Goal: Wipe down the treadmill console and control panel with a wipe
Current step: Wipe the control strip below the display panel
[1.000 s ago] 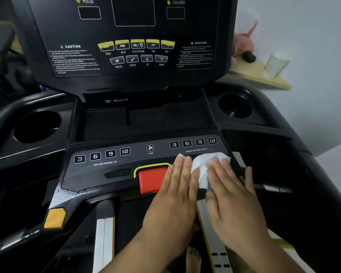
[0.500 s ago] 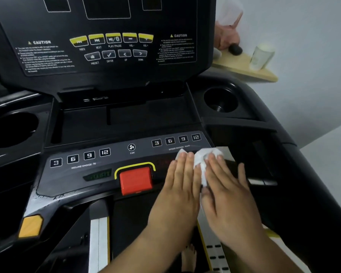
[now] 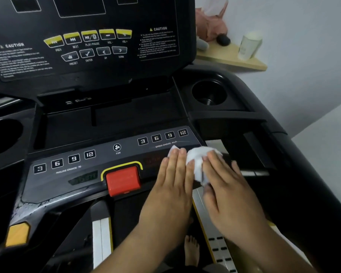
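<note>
Nearest, both hands lie flat, side by side, right of the red stop button (image 3: 123, 180). The left hand (image 3: 172, 186) and right hand (image 3: 222, 186) share one grip: fingers spread and pressing, not clenched, pinning the wipe (image 3: 196, 161) between and beneath them. The wipe sits bunched on the panel (image 3: 98, 164), right of the button, just below the speed keys (image 3: 162, 135). The panel's long axis runs left to right, and most of it lies left of the button, so the left hand is nearer that stretch. Farther off, above the button, stands the console (image 3: 91, 42), likely still to wipe.
</note>
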Motion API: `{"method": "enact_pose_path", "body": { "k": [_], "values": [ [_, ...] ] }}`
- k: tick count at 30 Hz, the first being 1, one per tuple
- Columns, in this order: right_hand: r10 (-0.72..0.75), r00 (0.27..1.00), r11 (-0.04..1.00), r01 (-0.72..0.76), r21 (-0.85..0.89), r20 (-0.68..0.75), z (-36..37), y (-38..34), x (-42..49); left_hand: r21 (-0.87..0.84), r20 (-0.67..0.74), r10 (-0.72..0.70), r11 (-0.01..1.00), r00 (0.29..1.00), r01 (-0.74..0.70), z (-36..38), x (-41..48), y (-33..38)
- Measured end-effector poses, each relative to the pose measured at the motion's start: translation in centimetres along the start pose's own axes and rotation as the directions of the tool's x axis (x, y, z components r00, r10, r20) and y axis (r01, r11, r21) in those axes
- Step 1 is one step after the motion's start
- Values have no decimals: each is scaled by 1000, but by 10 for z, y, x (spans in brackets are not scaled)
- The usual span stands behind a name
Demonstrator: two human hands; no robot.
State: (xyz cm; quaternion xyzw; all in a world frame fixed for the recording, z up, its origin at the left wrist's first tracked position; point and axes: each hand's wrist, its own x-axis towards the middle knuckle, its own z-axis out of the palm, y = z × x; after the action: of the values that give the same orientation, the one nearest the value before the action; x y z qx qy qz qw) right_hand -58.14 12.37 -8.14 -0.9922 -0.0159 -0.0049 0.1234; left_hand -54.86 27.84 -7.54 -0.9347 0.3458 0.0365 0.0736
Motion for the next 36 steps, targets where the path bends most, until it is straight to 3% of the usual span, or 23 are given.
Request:
{"method": "enact_pose_path", "body": {
  "k": [2, 4, 10, 15, 18, 24, 30, 34, 36],
  "values": [
    [-3, 999, 999, 4, -41, 39, 5, 3, -10, 6, -45, 14, 1000, 999, -14, 1, 1, 1],
    [-17, 999, 998, 19, -57, 37, 2, -2, -4, 4, -2, 6, 1000, 1000, -6, -4, 16, -1],
    [-12, 994, 990, -3, 139, 109, -20, -4, 36, 11, -65, -40, 999, 997, 41, -9, 50, -11],
    [12, 993, 1000, -9, -30, 116, -10, -1, -10, -55, -164, 81, 994, 983, -91, 16, 1, -6],
    [-24, 996, 997, 31, -77, 90, -8, -8, 1, -26, -145, 42, 999, 989, -46, 9, 12, -9],
    [18, 984, 966, -62, 250, 176, -34, 1, 69, 20, -93, -68, 997, 993, 70, -4, 58, -20],
    [-2, 985, 964, -44, 261, 174, -49, 10, 19, -63, -136, -3, 998, 991, -6, 6, 23, -11],
    [94, 946, 832, -246, 498, 310, -46, 21, 61, -13, -51, 8, 1000, 999, -9, -9, 56, -15],
    [102, 946, 788, -266, 556, 307, -35, 18, 81, 12, -42, -10, 1000, 999, 11, -17, 73, -16]
  ]
}}
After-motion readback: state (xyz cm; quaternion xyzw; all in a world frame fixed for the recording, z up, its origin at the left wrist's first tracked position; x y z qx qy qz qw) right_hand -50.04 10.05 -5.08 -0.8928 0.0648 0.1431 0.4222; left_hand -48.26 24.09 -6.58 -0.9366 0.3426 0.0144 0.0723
